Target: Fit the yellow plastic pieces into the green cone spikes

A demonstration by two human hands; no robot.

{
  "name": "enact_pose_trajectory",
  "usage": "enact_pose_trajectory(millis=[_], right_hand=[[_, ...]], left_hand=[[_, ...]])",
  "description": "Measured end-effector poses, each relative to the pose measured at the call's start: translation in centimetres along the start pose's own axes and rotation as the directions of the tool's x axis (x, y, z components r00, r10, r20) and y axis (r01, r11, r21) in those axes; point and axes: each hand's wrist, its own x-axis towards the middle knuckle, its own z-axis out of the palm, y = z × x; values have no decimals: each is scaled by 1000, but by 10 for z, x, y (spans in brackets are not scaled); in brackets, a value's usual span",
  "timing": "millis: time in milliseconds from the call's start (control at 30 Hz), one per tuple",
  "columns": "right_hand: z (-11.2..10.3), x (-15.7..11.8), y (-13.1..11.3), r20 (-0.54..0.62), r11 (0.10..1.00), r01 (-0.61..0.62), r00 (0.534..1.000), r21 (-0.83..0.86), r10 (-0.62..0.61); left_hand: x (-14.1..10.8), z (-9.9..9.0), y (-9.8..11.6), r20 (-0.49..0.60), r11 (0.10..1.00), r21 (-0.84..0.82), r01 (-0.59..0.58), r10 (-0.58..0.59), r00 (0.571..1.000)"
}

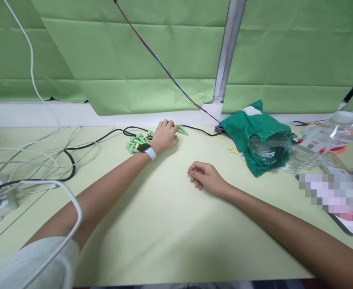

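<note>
My left hand [165,136], with a pale-banded watch on its wrist, is at the back of the table among green cone-shaped spikes. Its fingers are bent and apart, and part of their undersides is hidden. One green spike [183,130] lies by the index fingertip, its point to the right. To the left of the hand is a pile of green spikes [138,140], some with small yellow pieces, partly covered by the wrist. My right hand [208,178] rests on the table nearer me, fingers curled in and thumb against the index finger, with nothing visible in it.
A torn green plastic bag [239,128] with clear plastic inside stands at right. Several small yellow pieces [233,151] lie before it. Clear bottles [323,140] and a blurred-out device [345,226] are farther right. White and black cables [71,160] tangle at left; one white cable crosses my left arm.
</note>
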Motion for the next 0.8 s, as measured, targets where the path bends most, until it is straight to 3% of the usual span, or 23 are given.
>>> enact_pose_trajectory(millis=[100,233,367,600,800], right_hand=[[-1,0,0,-3,1000,-9,1000,-9,9],[-2,1,0,4,1000,-9,1000,-2,9],[-2,1,1,13,1000,-3,1000,2,3],[-3,1,-1,5,1000,-14,1000,11,14],[-1,2,1,6,1000,9,1000,28,-9]], left_hand=[[38,22,-8,243,991,30,128,-132,961],[61,44,-29,341,986,22,166,-163,926],[63,50,-38,331,989,5,150,-143,933],[57,46,-36,313,995,-58,77,-55,948],[47,30,-35,244,995,-97,-1,25,969]])
